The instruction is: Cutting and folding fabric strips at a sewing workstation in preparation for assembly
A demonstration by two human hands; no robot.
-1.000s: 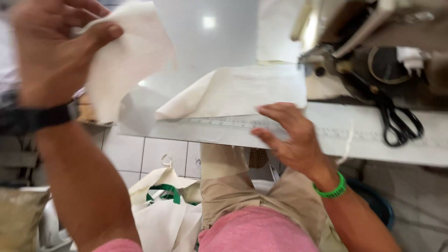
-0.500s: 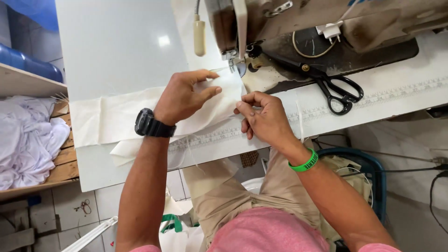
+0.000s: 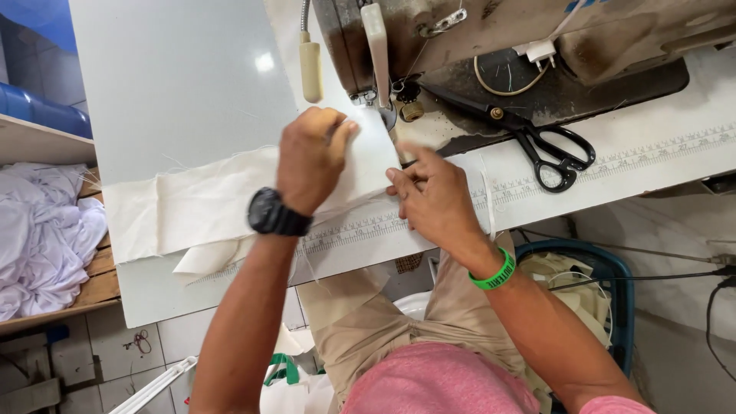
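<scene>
Pressing the cloth [image 3: 207,207] flat near the table's [image 3: 184,92] back edge, my left hand [image 3: 310,157] curls its fingers onto it — my right hand [image 3: 429,195] pinches its edge by the sewing machine [image 3: 491,38], steadying it.

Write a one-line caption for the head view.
Left hand and right hand hold cream cloth flat at the sewing machine, black scissors alongside.

Black wristwatch [image 3: 274,213], green wristband [image 3: 494,274] — pink shirt [image 3: 441,381], khaki shorts [image 3: 360,326].
</scene>
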